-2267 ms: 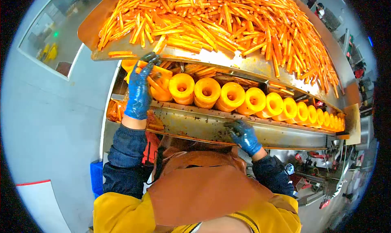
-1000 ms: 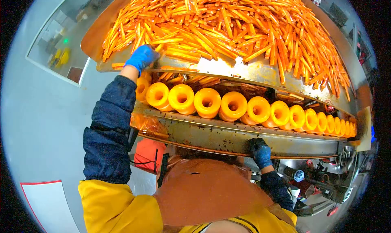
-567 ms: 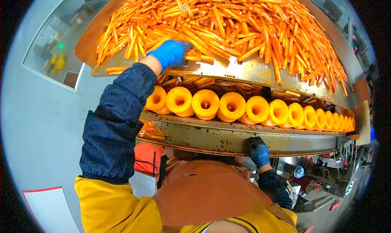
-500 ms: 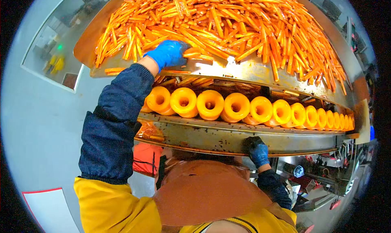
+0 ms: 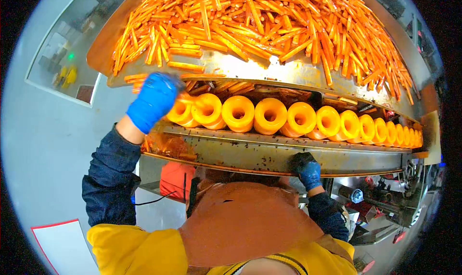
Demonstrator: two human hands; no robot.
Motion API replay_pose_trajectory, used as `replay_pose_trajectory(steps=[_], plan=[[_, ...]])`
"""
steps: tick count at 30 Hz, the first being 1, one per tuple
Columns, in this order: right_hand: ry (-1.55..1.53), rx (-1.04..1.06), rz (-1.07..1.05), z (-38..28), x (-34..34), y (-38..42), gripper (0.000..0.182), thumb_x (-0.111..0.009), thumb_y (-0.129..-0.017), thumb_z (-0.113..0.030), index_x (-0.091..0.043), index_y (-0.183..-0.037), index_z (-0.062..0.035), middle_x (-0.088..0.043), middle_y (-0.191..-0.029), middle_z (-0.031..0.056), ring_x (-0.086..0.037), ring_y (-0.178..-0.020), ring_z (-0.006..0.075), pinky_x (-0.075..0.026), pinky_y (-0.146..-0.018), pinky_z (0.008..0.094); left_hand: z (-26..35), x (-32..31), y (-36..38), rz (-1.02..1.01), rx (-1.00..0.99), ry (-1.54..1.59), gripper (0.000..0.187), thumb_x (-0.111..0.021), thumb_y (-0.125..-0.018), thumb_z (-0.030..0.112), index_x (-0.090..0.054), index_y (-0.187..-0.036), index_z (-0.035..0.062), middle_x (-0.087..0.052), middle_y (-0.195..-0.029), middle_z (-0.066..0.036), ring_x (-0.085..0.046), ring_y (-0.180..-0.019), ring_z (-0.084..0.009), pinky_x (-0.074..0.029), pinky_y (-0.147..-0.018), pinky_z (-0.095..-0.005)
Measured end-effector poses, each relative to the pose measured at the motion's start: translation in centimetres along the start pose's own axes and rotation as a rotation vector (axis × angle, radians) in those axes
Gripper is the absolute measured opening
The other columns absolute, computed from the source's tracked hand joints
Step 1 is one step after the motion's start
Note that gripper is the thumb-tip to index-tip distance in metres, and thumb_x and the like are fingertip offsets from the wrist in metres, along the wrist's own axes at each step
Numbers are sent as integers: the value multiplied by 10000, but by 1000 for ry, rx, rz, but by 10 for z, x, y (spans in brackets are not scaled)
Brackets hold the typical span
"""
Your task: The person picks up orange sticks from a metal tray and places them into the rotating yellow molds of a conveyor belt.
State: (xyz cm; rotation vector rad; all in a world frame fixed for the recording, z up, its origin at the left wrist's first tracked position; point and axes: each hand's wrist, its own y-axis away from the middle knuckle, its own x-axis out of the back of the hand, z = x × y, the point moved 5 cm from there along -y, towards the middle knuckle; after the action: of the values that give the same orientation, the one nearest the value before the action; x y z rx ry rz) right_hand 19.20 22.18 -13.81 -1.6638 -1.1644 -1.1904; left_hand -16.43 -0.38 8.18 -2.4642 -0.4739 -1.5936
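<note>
My left hand [image 5: 155, 102], in a blue glove, is closed around orange sticks, smeared by motion, at the left end of a row of yellow-orange ring-mouthed cups [image 5: 238, 113]. Some sticks poke out beside the fingers, over the leftmost cups. Above the row, a heap of glossy orange sticks [image 5: 288, 25] covers a metal tray [image 5: 216, 63]. My right hand [image 5: 307, 171], its glove blue with dark, stained fingers, grips the front edge of the metal trough [image 5: 260, 160] below the cups.
Loose sticks lie in the gap behind the cups, and a clear bag-like orange bundle [image 5: 168, 146] sits at the trough's left end. A red cloth-like object [image 5: 175, 180] is below it. Machine parts [image 5: 385, 193] stand at the lower right.
My left hand has moved down and left from the tray's heap to the left end of the cup row, with sticks. My right hand stays at the trough edge. The view has shifted slightly.
</note>
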Motion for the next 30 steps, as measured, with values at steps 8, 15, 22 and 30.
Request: replay_pose_trajectory(steps=[8, 15, 22, 30], plan=[[-127, -108, 67, 3, 6, 4, 127, -519, -815, -252, -615, -826, -169, -605, -799, 78, -585, -786, 291, -493, -628, 411, 50, -5, -6, 191, -60, 587, 279, -631, -781, 128, -610, -1046, 41, -641, -967, -152, -626, -860, -295, -501, -760, -366], [-135, -139, 33, 10, -2, 5, 145, -506, -820, -240, -621, -867, -166, -611, -854, 90, -590, -782, 303, -495, -633, 419, 59, -49, 14, 308, 591, 2089, 274, -615, -795, 53, -598, -1068, 26, -622, -973, -38, -595, -905, -155, -477, -795, -296], [-219, -165, 73, 7, 6, 3, 165, -539, -805, -224, -648, -917, -173, -624, -871, 90, -606, -767, 300, -503, -639, 404, 49, -46, 23, 405, 711, 1700, 233, -674, -777, 56, -618, -1001, 23, -641, -896, -36, -602, -811, -126, -487, -723, -274], [-188, -224, 54, 12, -3, 6, 174, -556, -794, -211, -653, -930, -163, -634, -900, 95, -619, -802, 288, -511, -658, 390, 50, -43, 24, 289, 756, 1687, 218, -676, -786, 55, -634, -995, 8, -647, -895, -23, -593, -791, -102, -481, -715, -254]])
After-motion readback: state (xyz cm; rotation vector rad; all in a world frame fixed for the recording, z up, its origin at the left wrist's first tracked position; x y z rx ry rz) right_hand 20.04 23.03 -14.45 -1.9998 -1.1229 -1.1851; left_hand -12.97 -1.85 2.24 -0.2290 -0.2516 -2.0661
